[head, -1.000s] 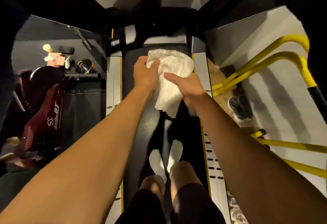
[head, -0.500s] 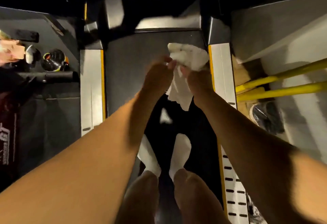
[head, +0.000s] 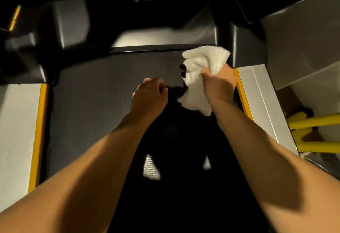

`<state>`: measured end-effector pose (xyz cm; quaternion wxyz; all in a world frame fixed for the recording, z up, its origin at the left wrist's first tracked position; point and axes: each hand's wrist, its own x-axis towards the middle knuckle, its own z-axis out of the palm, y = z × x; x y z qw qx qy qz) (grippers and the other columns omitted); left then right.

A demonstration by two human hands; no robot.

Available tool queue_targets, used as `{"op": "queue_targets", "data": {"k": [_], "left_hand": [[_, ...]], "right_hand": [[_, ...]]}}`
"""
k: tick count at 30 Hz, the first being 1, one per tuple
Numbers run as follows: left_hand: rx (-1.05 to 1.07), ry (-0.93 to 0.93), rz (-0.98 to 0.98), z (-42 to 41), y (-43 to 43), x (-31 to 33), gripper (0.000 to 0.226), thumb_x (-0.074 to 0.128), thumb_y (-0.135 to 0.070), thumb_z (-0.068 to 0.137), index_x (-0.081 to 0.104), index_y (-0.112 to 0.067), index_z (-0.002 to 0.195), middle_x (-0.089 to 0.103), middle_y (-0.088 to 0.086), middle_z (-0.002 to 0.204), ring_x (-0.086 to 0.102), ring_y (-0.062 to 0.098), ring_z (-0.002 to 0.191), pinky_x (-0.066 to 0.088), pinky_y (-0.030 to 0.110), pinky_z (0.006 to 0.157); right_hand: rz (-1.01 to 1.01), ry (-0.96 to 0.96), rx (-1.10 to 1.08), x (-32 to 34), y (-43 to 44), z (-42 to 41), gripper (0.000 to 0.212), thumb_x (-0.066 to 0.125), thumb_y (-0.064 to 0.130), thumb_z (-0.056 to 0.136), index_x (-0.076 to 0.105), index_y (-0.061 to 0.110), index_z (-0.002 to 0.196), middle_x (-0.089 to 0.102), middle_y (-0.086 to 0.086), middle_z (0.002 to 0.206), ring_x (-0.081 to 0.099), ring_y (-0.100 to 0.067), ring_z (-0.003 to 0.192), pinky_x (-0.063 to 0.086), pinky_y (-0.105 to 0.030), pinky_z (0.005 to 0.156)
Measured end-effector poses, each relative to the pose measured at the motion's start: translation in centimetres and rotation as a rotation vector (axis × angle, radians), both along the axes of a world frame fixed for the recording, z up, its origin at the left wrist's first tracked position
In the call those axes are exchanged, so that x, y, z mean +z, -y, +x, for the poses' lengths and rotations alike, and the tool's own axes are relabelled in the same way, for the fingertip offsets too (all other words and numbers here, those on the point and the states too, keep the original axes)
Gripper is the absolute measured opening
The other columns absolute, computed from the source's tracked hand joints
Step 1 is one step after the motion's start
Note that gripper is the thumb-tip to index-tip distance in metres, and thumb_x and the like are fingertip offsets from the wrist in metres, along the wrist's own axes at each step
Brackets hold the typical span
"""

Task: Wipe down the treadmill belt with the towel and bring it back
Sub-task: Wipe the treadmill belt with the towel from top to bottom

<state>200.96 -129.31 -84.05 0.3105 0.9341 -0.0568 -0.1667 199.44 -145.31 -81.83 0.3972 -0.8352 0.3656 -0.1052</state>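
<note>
A white towel (head: 200, 67) is bunched in my right hand (head: 219, 82) at the front right corner of the dark treadmill belt (head: 95, 89). The towel's upper end fans out toward the motor cover; its lower end hangs under my wrist. My left hand (head: 149, 94) hovers just left of the towel, apart from it, fingers curled with nothing in them. I cannot tell whether the towel touches the belt. My own shadow darkens the belt below my hands.
Silver side rails with yellow edging run along both sides of the belt, left rail (head: 16, 126) and right rail (head: 261, 96). The black motor cover and console base (head: 143, 17) rise ahead. Yellow tube frames (head: 316, 122) stand to the right.
The view has dropped much closer to the belt's front end. My left hand has let go of the towel, which is now only in my right hand and nearer the right rail.
</note>
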Motion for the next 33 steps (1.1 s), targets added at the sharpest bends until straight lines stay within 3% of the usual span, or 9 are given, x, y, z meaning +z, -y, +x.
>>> {"op": "queue_targets", "data": {"k": [4,8,10,15,19,22,27,30,33], "left_hand": [[-0.077,-0.04,0.403,3.3,-1.9,-3.6,0.047,0.043,-0.044,0.097,0.039,-0.025,0.139,0.036,0.016,0.143,0.038,0.042,0.128,0.037,0.055,0.101],[-0.186,-0.282,0.434,4.4,-2.0,-6.3,0.078,0.053,-0.06,0.088,0.01,-0.041,0.151,-0.007,0.009,0.161,0.002,0.045,0.145,0.021,0.068,0.109],[-0.225,-0.266,0.489,3.8,-1.8,-7.4,0.093,0.056,-0.062,0.085,-0.004,-0.038,0.152,-0.02,0.009,0.159,-0.008,0.046,0.144,0.014,0.07,0.109],[-0.215,-0.26,0.505,3.9,-1.4,-7.9,0.097,0.056,-0.061,0.085,-0.01,-0.035,0.152,-0.023,0.013,0.158,-0.012,0.049,0.143,0.01,0.072,0.108],[-0.22,-0.311,0.507,4.4,-1.0,-7.8,0.101,0.058,-0.059,0.084,-0.011,-0.033,0.152,-0.023,0.017,0.157,-0.013,0.052,0.141,0.009,0.073,0.107],[-0.231,-0.298,0.511,4.4,-1.0,-8.0,0.101,0.059,-0.059,0.084,-0.011,-0.032,0.152,-0.022,0.019,0.157,-0.013,0.053,0.14,0.009,0.074,0.106],[-0.213,-0.31,0.512,4.5,-0.9,-7.8,0.102,0.059,-0.059,0.084,-0.011,-0.032,0.152,-0.022,0.018,0.157,-0.013,0.053,0.141,0.01,0.074,0.105],[-0.229,-0.295,0.51,4.4,-1.1,-7.9,0.102,0.059,-0.057,0.085,-0.012,-0.03,0.152,-0.022,0.02,0.157,-0.013,0.053,0.14,0.011,0.074,0.105],[-0.253,-0.279,0.52,4.5,-1.1,-8.0,0.102,0.058,-0.058,0.085,-0.013,-0.03,0.152,-0.022,0.021,0.156,-0.012,0.054,0.14,0.012,0.075,0.104]], "right_hand": [[-0.259,-0.007,-0.007,-3.1,4.8,4.8,0.028,0.057,0.017,0.09,0.06,0.008,0.116,0.06,-0.01,0.113,0.057,-0.024,0.103,0.025,-0.01,0.066],[-0.32,-0.205,0.267,-8.5,4.2,7.8,0.039,0.06,0.041,0.086,0.061,0.016,0.116,0.06,-0.011,0.118,0.054,-0.034,0.111,0.041,-0.036,0.085],[-0.352,-0.282,0.292,-10.2,3.5,8.1,0.04,0.063,0.035,0.086,0.057,0.02,0.122,0.055,-0.008,0.126,0.046,-0.035,0.12,0.038,-0.042,0.096],[-0.304,-0.393,0.313,-7.8,0.7,10.1,0.029,0.048,0.038,0.079,0.058,0.028,0.105,0.054,0.0,0.094,0.049,-0.026,0.098,0.03,-0.053,0.091],[-0.471,-0.139,0.309,-8.5,4.4,9.3,0.032,0.044,0.034,0.085,0.057,0.022,0.111,0.057,-0.009,0.11,0.052,-0.034,0.106,0.034,-0.041,0.076],[-0.412,-0.298,0.242,-10.0,5.2,9.9,0.044,0.053,0.031,0.087,0.045,0.015,0.127,0.046,-0.017,0.124,0.044,-0.041,0.114,0.038,-0.05,0.088],[-0.499,-0.13,0.726,-10.4,1.2,9.2,0.04,0.056,0.028,0.084,0.056,0.014,0.121,0.058,-0.018,0.107,0.056,-0.039,0.098,0.038,-0.034,0.074],[-0.416,-0.008,0.383,-10.1,2.6,10.2,0.034,0.055,0.027,0.085,0.058,0.018,0.118,0.059,-0.013,0.112,0.054,-0.032,0.102,0.035,-0.03,0.076],[-0.406,-0.184,0.068,-10.1,4.3,10.7,0.037,0.053,0.017,0.087,0.051,0.013,0.124,0.049,-0.019,0.125,0.049,-0.038,0.112,0.039,-0.036,0.086]]}}
